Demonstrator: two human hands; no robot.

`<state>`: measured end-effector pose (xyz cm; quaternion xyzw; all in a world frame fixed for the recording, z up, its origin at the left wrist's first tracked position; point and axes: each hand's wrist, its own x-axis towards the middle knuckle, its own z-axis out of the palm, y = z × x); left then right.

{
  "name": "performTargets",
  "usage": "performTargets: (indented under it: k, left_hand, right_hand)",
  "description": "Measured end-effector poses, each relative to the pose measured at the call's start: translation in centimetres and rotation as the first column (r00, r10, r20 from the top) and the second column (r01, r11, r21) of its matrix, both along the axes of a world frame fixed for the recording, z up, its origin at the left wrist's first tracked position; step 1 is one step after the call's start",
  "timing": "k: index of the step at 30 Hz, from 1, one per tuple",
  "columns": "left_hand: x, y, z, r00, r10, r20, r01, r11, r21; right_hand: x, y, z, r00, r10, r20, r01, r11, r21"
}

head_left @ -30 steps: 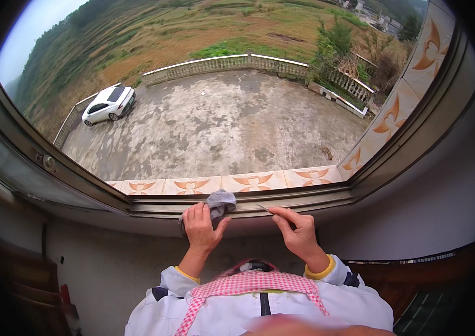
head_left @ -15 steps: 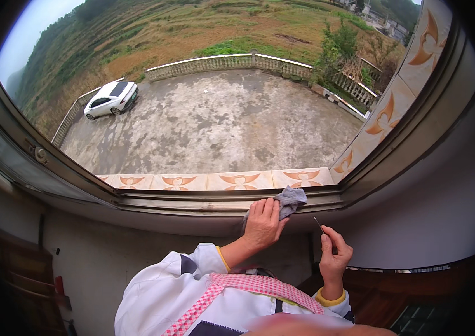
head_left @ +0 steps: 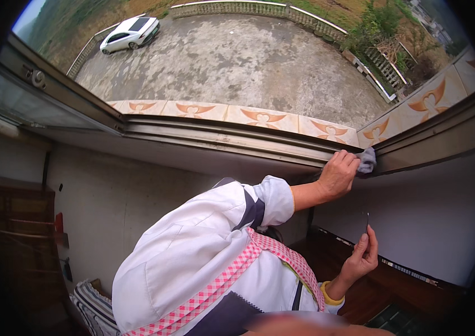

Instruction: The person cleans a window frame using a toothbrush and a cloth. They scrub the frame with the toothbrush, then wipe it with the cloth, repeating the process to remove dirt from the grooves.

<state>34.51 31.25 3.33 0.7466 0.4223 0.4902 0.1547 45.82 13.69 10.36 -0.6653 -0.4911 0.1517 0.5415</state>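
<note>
Currently, the left hand (head_left: 338, 175) grips a crumpled grey cloth (head_left: 366, 161) at the right end of the ridged metal window track (head_left: 220, 138). Apart and nearer, the right hand (head_left: 359, 260) pinches a thin, shiny-tipped tool (head_left: 367, 223) upright. Beyond the track, cream tiles (head_left: 262, 117) bear orange winged shapes.

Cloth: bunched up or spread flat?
Bunched up: the cloth shows as a crumpled wad sticking out beyond the left hand, at the right end of the track. Any part under the hand is hidden.
</note>
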Motion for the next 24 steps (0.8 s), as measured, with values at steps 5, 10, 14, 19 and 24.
performTargets:
  k: [5,10,14,19,24]
  left_hand:
    - [-4.2,-0.5,2.9,0.644,-0.061,0.762,0.492,0.796,-0.352]
    - [-13.4,-4.2,5.9,0.355,-0.019,0.934,0.565,0.801,-0.199]
    - [-22.2,-7.3,8.7,0.334,0.066,0.940,0.315,0.932,-0.178]
    - [-34.6,-10.2,10.5,0.585,0.274,0.763,-0.253,0.956,-0.149]
    - [-41.7,-10.3,6.0,0.784,0.608,-0.126,-0.619,0.780,-0.093]
  right_hand:
    - [-1.2,0.5,0.7,0.999,0.044,-0.003,-0.044,0.999,0.021]
    - [-4.2,2.7,1.0,0.976,0.208,-0.070,-0.208,0.978,0.008]
    - [-6.8,4.6,1.2,0.934,0.342,-0.102,-0.342,0.940,0.018]
    - [-9.5,6.1,1.4,0.889,0.457,-0.032,-0.457,0.889,0.020]
    - [-10.5,6.4,1.4,0.867,0.497,-0.043,-0.497,0.868,0.009]
